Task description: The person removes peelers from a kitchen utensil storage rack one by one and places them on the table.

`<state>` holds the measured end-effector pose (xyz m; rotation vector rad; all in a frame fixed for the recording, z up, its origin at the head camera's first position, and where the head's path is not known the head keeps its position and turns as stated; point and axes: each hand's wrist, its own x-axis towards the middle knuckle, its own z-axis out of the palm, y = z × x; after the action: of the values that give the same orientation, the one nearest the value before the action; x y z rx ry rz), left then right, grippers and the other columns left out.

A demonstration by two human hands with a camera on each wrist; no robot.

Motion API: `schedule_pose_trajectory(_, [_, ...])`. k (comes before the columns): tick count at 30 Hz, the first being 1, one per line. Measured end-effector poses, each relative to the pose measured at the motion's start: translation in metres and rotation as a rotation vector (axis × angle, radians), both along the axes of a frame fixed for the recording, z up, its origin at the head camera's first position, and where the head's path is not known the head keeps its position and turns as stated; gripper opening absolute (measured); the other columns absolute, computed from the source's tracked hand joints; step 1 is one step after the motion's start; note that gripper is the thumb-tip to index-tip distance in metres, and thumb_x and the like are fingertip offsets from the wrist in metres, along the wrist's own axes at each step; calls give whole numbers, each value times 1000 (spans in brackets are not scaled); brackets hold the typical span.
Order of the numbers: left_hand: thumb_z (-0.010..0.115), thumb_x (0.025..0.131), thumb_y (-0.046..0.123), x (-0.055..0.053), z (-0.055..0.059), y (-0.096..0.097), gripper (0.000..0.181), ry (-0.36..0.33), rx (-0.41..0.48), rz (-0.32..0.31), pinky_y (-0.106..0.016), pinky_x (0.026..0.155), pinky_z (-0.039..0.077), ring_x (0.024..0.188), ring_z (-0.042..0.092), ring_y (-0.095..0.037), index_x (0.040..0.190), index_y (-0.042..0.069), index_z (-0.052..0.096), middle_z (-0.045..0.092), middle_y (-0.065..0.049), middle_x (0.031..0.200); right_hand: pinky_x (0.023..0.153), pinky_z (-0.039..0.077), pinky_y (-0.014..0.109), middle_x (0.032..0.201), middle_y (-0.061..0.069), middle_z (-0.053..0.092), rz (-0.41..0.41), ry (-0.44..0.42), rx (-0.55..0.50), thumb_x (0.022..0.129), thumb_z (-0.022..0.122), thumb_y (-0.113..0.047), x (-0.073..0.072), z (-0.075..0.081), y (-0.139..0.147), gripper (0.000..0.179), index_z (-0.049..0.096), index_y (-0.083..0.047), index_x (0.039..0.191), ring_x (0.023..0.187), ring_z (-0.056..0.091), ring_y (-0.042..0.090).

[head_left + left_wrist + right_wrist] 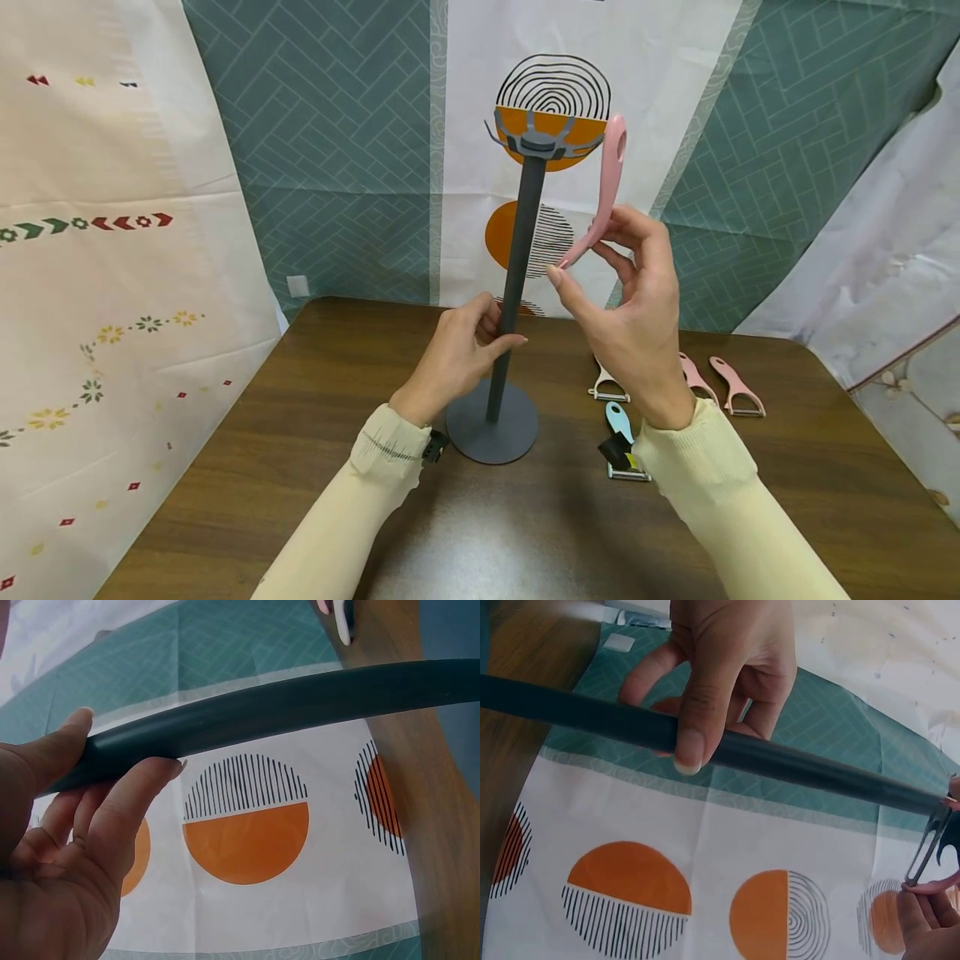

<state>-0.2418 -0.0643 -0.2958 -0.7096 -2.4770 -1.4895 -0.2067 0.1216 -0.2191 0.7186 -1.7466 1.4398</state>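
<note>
My left hand (459,354) grips the dark grey pole (522,233) of an upright stand, thumb on the near side and fingers around it. A round base (480,446) supports the pole, and a ring of curved hooks (538,143) tops it. My right hand (637,308) pinches a pink peeler (611,171) by its blade end, right of the pole. The peeler's handle points up, with its holed end beside the right-hand hooks; whether they touch I cannot tell. In the right wrist view, the peeler's metal blade (921,855) shows near the fingertips.
On the brown table (315,500), right of the stand, lie a white peeler (609,389), a light blue peeler (619,419) with a black piece over it, and two pink peelers, one (738,390) farther right. A patterned cloth (337,167) hangs behind.
</note>
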Motion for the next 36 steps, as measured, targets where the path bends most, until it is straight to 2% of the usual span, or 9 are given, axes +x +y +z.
schedule_pose_trajectory(12, [80, 89, 17, 0, 1, 0, 22, -4, -1, 3, -27, 67, 57, 69, 64, -14, 95, 8, 61, 67, -5, 80, 108, 49, 33, 130, -1, 55, -64, -49, 59, 79, 80, 8, 4, -10, 19, 64, 52, -3, 136, 120, 55, 25])
schedule_pose_trajectory(20, [80, 89, 16, 0, 2, 0, 21, -15, -3, 12, -28, 67, 56, 69, 64, -14, 94, 8, 61, 67, -4, 79, 107, 49, 29, 129, -3, 54, -106, -74, 96, 77, 81, 11, 9, -17, 30, 67, 51, 1, 137, 121, 55, 23])
schedule_pose_trajectory(27, [80, 90, 18, 0, 2, -1, 22, -21, -8, 7, -28, 67, 57, 69, 64, -15, 95, 8, 61, 66, -5, 80, 106, 49, 24, 129, -2, 53, -164, -114, 114, 74, 81, 14, 11, -27, 40, 71, 51, 1, 137, 121, 54, 16])
schedule_pose_trajectory(36, [80, 90, 19, 0, 2, -1, 22, -28, -6, 3, -27, 68, 57, 70, 64, -15, 96, 8, 61, 65, -5, 80, 106, 48, 22, 129, 3, 53, -198, -136, 145, 73, 82, 15, 14, -38, 50, 71, 52, 0, 136, 121, 54, 14])
